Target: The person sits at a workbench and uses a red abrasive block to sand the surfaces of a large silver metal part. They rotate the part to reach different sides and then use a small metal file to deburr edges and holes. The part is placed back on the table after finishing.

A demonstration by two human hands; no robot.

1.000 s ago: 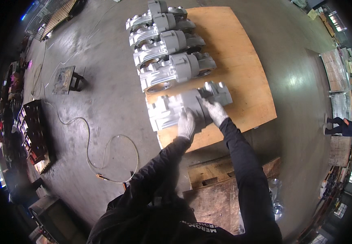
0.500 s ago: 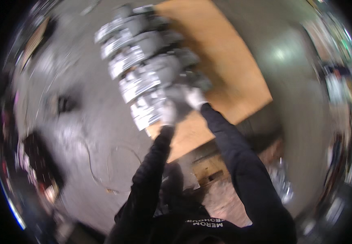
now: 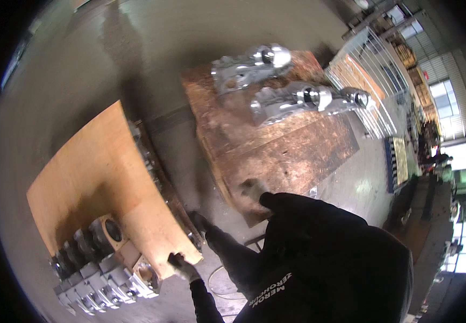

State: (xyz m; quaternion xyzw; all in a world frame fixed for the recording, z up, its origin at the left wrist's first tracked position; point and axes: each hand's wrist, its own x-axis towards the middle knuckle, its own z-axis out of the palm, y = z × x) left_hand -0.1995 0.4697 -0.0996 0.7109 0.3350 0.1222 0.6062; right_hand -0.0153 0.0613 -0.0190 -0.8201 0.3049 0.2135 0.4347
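Note:
My left hand (image 3: 184, 267), in a pale glove with dark fingertips, is beside the near corner of a plywood sheet (image 3: 98, 161). It holds nothing, and its fingers are loosely apart. Grey metal castings (image 3: 101, 277) with round openings stand in close rows along the near left end of this sheet. My right hand (image 3: 253, 189), also gloved and slightly blurred, hovers over the near part of a worn brown board (image 3: 292, 156). It is empty, its fingers loosely extended. Farther back on that board lie several shiny metal parts (image 3: 289, 102) that look wrapped in clear plastic.
A gap of concrete floor (image 3: 176, 151) runs between the two boards. More metal parts (image 3: 149, 161) show under the plywood sheet's edge. Beyond the brown board stands a white wire rack (image 3: 362, 81). A pale cable (image 3: 217, 285) curves near my legs.
Both hands have come away from the castings on the plywood sheet. My view has swung right, bringing in the brown board, and my right hand is now over it.

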